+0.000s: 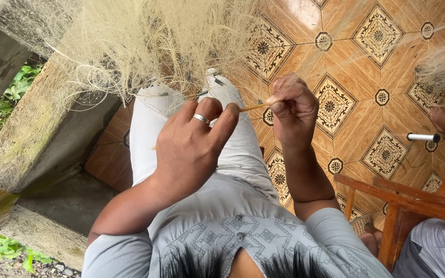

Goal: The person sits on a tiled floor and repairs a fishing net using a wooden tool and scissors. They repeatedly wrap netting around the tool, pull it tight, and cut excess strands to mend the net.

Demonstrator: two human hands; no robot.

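Left hand [189,149], ring on one finger, is curled closed with the fingertips pinched at the pale netting, and a thin yellowish stick [251,107] passes beneath it; whether that hand also grips the stick cannot be told. Right hand [293,108] is closed in a fist-like pinch on the stick's upper end, just beside the left fingertips. Both hands sit above the person's lap, over light trousers [243,149]. The stick reads as light, stiff and slender, likely easy to snap if bent, and is best taken near its end between thumb and forefinger. Beyond the hands hangs the fishing net [145,46], a mass of fine cream filament draped from above down to the knees; it appears soft, very light, prone to tangling and snagging, and is best held by a few strands close to the working point. To the right stands a wooden chair frame [403,198], with another person's clothing at the lower corner. Farther out lies the patterned tiled floor [366,77], and a concrete wall [32,139] borders the left.
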